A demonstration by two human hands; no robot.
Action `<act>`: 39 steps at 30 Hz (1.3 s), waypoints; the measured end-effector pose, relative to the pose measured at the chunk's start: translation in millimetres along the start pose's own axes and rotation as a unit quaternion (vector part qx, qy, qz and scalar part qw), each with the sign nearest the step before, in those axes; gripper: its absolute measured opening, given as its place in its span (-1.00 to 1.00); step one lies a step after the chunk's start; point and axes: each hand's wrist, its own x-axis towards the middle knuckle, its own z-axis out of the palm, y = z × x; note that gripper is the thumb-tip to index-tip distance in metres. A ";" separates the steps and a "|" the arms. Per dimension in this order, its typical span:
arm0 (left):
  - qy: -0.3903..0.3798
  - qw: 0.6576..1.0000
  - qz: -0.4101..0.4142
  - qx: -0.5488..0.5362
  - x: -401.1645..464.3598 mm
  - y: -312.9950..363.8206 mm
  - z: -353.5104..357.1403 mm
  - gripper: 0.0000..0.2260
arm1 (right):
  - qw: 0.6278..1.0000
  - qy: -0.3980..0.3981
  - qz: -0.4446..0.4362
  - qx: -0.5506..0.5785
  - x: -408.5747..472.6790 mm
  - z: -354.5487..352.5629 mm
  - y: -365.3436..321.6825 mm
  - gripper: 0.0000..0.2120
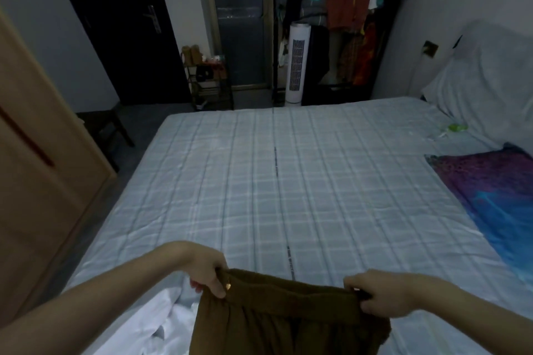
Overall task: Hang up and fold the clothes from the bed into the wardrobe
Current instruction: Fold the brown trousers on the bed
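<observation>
A brown garment (285, 323) with an elastic waistband hangs in front of me above the near edge of the bed (288, 181). My left hand (209, 274) pinches the left end of the waistband. At the right end, my right hand (380, 294) grips the band, so it is stretched flat between both hands. A white garment (161, 323) lies crumpled on the bed under my left forearm. The wooden wardrobe (37, 181) stands at the left, its door showing edge-on.
A purple and blue cloth (496, 196) lies at the bed's right edge, with pillows (490, 86) behind it. Across the room stand an open clothes rack (346, 37) full of garments, a white tower fan (298, 63), a small shelf (210, 81) and a dark door (124, 23).
</observation>
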 end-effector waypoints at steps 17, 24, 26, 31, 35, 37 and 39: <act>0.658 0.739 0.098 -0.107 -44.5 42.1 -363.8 -0.78 | 0.725 0.646 0.113 -0.211 33.5 -398.2 9.7 -0.77; 0.761 0.607 0.218 -0.065 -117.3 76.0 -363.8 -0.69 | 0.596 0.740 0.055 -0.306 -72.4 -413.0 -11.8 -0.73; 0.760 0.609 0.228 -0.014 -120.9 74.8 -334.7 -0.66 | 0.561 0.752 0.021 -0.344 -90.5 -384.9 -15.1 -0.64; 0.736 0.648 0.193 0.031 -97.1 69.2 -212.4 -0.61 | 0.592 0.717 -0.017 -0.369 -99.0 -274.5 1.0 -0.47; 0.706 0.679 0.160 0.123 -27.5 49.5 -79.3 -0.55 | 0.630 0.680 -0.031 -0.373 -88.6 -141.7 26.2 -0.52; 0.670 0.708 0.161 0.152 14.9 39.8 -5.9 -0.57 | 0.670 0.642 -0.039 -0.370 -71.6 -59.9 43.5 -0.51; 0.618 0.753 0.147 0.170 53.6 36.3 63.0 -0.54 | 0.726 0.591 -0.039 -0.350 -46.0 23.4 67.0 -0.47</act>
